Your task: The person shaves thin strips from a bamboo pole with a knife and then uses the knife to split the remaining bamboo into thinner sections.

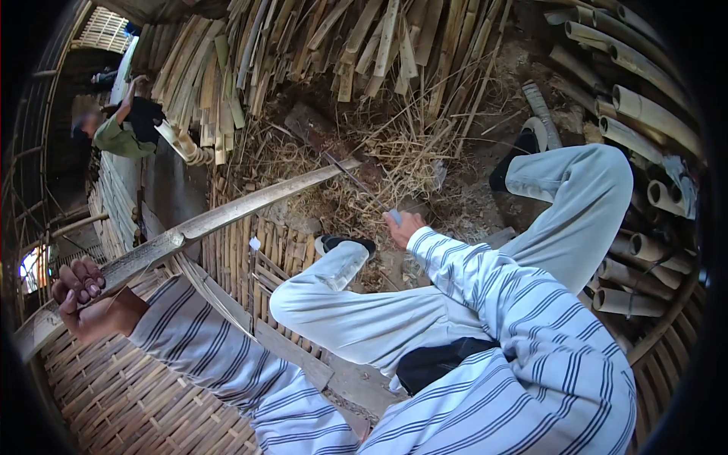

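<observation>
A seated person's left hand (85,299) gripped a long bamboo strip (220,214) with closed fingers; the right hand (402,226) clasped a small blue-tipped object (395,216).

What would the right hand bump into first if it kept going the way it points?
Probably the dry straw and bamboo scraps on the ground just beyond the right hand; depth is hard to judge here.

Bamboo strip (227,214) runs from 8 to 12 o'clock over the woven mat (114,394); pole stack (644,114) sits at 2, straw (379,152) at 12.
</observation>
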`<control>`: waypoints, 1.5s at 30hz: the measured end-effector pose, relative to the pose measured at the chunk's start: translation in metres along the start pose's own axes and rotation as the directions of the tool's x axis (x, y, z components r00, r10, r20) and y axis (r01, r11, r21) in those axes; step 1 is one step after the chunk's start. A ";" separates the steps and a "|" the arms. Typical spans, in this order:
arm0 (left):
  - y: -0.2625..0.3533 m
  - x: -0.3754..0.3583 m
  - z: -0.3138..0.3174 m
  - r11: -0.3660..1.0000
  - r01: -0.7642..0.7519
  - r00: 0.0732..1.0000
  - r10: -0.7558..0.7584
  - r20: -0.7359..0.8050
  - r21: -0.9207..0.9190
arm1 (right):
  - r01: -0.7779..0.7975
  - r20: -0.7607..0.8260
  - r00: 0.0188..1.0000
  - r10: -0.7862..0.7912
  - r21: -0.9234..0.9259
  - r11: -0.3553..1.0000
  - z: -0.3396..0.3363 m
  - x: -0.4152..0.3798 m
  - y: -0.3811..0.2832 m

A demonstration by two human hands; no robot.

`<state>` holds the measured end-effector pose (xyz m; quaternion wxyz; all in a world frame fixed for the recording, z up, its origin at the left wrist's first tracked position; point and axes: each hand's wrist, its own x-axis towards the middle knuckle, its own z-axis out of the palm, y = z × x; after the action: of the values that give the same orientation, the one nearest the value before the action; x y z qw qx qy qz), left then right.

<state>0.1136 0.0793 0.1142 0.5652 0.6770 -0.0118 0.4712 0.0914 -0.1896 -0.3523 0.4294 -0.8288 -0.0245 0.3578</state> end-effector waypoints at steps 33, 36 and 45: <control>-0.011 0.025 -0.038 0.997 0.042 0.997 -0.038 0.065 -0.063 | 0.125 0.094 0.987 -0.129 0.047 0.991 -0.022 -0.029 -0.039; -0.013 0.024 -0.036 0.998 0.057 0.997 -0.056 0.043 -0.018 | 0.216 0.087 0.970 -0.227 0.124 0.969 -0.039 -0.049 -0.060; -0.017 0.027 -0.041 0.999 0.027 1.000 -0.027 0.010 -0.026 | -0.062 0.102 0.993 0.063 -0.012 0.998 -0.024 -0.023 -0.012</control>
<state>0.1124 0.1309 0.1160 0.5804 0.6717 -0.0115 0.4602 0.0923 -0.2067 -0.3220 0.4124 -0.8116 -0.0220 0.4132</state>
